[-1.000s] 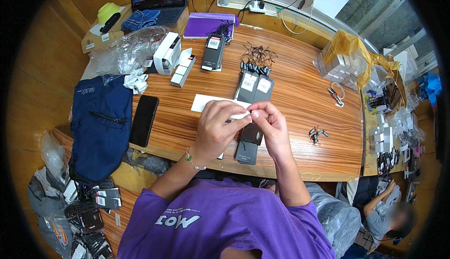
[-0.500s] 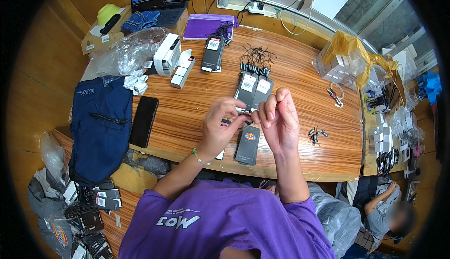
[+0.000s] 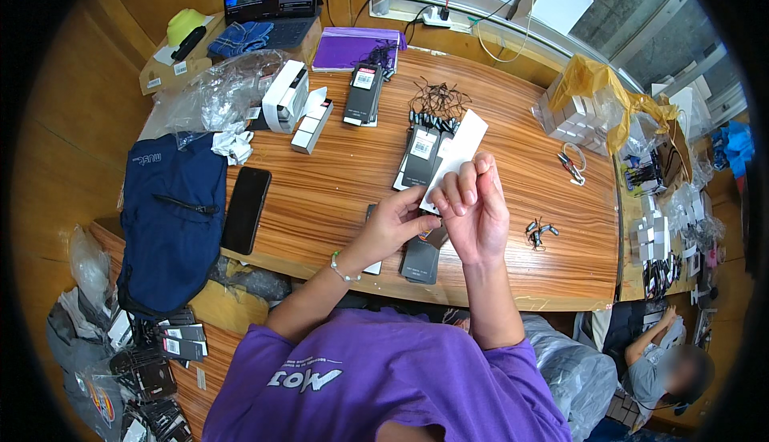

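My left hand (image 3: 390, 227), with a beaded bracelet on its wrist, pinches the lower end of a hang tag (image 3: 460, 151), its plain white side showing. The tag slants up and to the right. Close beside it my right hand (image 3: 474, 211) is raised, thumb and fingers curled together; whatever they grip is too small to make out. Below both hands lies a stack of dark grey hang tags (image 3: 419, 263), partly hidden. More grey tags (image 3: 420, 159) with barcode labels and black cords (image 3: 440, 99) lie just beyond, partly covered by the raised tag.
A black phone (image 3: 247, 210) and a navy bag (image 3: 172, 222) lie at the left. Another tag stack (image 3: 363, 94) and small boxes (image 3: 311, 126) are farther back. Small black pieces (image 3: 541, 234) and snips (image 3: 572, 167) lie at the right. A co-worker (image 3: 661, 370) sits at the lower right.
A white-backed hang tag now stands up between my hands, where before only a small dark bit showed at my fingertips. My left hand has shifted slightly down and right.
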A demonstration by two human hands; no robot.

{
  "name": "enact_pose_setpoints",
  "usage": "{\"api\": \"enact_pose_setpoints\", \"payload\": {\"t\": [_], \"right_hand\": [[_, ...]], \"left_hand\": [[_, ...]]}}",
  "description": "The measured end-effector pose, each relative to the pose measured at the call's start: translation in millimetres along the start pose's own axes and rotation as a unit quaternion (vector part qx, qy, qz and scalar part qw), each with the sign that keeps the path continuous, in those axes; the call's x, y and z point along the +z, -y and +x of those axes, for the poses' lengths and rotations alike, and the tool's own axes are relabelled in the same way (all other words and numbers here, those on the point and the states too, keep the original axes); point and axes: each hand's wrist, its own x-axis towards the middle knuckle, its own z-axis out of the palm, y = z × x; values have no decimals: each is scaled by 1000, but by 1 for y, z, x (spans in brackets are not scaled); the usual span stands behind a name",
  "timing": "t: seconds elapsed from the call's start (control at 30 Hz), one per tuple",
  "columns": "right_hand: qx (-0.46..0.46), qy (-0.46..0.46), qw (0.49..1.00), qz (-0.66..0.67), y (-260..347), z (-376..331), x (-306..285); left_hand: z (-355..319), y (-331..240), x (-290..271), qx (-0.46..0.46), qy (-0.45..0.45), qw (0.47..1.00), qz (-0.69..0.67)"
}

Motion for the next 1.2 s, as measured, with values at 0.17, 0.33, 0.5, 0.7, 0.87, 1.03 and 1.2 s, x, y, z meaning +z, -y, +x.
{"api": "enact_pose_setpoints", "payload": {"t": [0.17, 0.33, 0.5, 0.7, 0.87, 1.03, 1.2], "right_hand": [[-39, -22, 998, -43, 11, -2, -7], [-31, -56, 988, -138, 11, -8, -11], [-13, -62, 967, -246, 4, -10, -7], [26, -34, 915, -401, 0, -14, 1], [4, -18, 892, -451, -4, -16, 6], [-16, -29, 886, -462, -6, -16, 1], [-26, -23, 881, -471, -6, -16, 2]], "left_hand": [[5, -14, -15, 31, -22, 999, 14], [7, -37, -21, 41, -84, 993, 71], [4, -46, -20, 57, -71, 993, 80], [-1, -51, -12, 103, -78, 990, 56], [-4, -52, -11, 96, -104, 988, 68], [-5, -48, -9, 104, -128, 984, 61], [-4, -48, -6, 130, -128, 982, 41]]}}
